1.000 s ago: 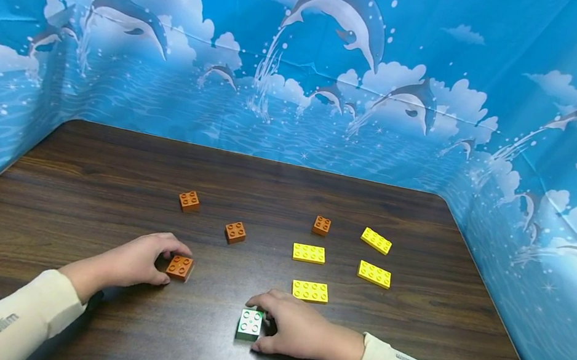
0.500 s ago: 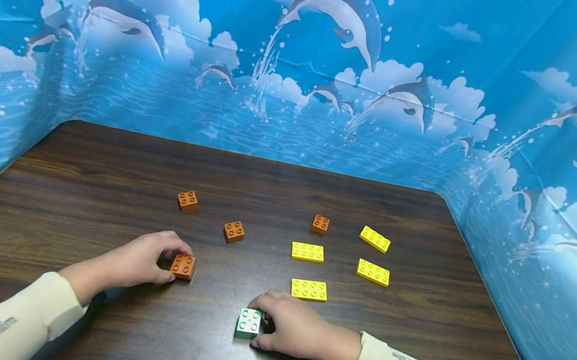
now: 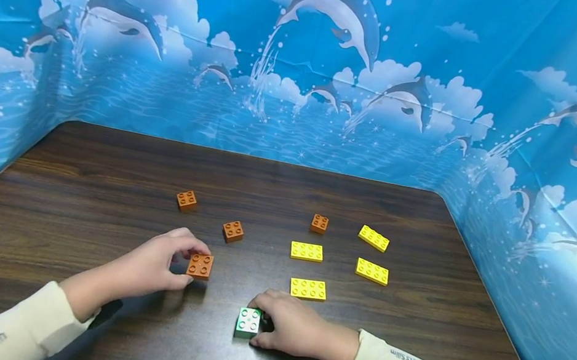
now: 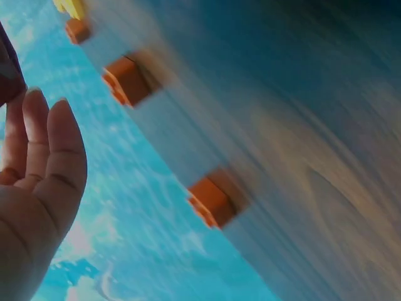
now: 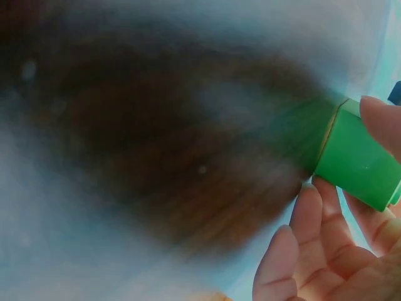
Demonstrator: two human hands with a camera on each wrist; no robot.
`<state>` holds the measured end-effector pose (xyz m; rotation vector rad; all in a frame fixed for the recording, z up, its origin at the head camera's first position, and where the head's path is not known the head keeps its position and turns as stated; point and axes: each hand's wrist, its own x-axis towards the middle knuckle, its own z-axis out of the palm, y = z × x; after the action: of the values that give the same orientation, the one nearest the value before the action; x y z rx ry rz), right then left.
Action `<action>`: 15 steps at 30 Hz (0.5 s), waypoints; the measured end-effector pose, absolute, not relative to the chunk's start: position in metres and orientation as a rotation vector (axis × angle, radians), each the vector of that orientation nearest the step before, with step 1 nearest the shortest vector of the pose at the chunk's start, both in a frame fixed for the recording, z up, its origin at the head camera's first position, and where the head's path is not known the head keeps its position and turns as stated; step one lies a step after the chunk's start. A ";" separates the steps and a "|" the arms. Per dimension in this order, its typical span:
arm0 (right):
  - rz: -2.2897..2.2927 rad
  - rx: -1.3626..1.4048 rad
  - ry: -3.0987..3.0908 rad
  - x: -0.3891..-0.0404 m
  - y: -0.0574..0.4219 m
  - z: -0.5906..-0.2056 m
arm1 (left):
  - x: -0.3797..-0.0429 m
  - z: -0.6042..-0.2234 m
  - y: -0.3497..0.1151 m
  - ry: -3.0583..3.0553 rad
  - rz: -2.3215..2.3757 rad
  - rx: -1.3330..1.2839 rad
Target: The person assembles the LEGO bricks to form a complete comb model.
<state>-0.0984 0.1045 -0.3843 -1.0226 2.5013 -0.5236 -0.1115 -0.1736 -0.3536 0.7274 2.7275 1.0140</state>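
Diagonally apart: an orange brick (image 3: 199, 266) and a green brick (image 3: 245, 323), both pinched

From where I stand, everything seems to hang on the slant between these two. The green brick lies closer to the near edge of the table (image 3: 126, 180) and further towards its right edge; the orange brick is back and to the left, with a gap between them. The left hand (image 3: 159, 261) reaches in from the left edge and pinches the orange brick, thumb on the near side, fingers on the far side. The right hand (image 3: 295, 324) reaches in from the right edge and pinches the green brick in much the same way. So the bricks face each other, with neither of the hands between them. I see no long axis to mind: each shows two studs by two, sides roughly squared to the table's edges. A shadow below the orange brick suggests it is held off the wood; the green brick looks to be standing on it, though I wouldn't swear to either. Just beyond the right hand lies a yellow brick (image 3: 308, 289), its long axis running from left edge to right.

Both undersides are hidden. Seen from the left wrist, the orange brick is only a dark wedge, cut off, and the thumb is out of sight. Seen from the right wrist, the green brick is cut off too, and much else is blur. Glare whitens its studs, and the table's near edge is out of view
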 end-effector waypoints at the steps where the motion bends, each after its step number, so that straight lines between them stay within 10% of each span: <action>1: -0.523 -1.027 2.503 -0.099 0.104 -0.384 | -0.110 -0.352 -0.171 2.723 1.020 0.720; 15: -0.532 -1.020 2.506 -0.100 0.104 -0.386 | -0.089 -0.339 -0.139 2.636 1.154 0.731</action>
<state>-0.0998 0.1036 -0.3859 -1.0201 2.5065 -0.5322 -0.0887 -0.1394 -0.3386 0.7306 2.6361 1.1537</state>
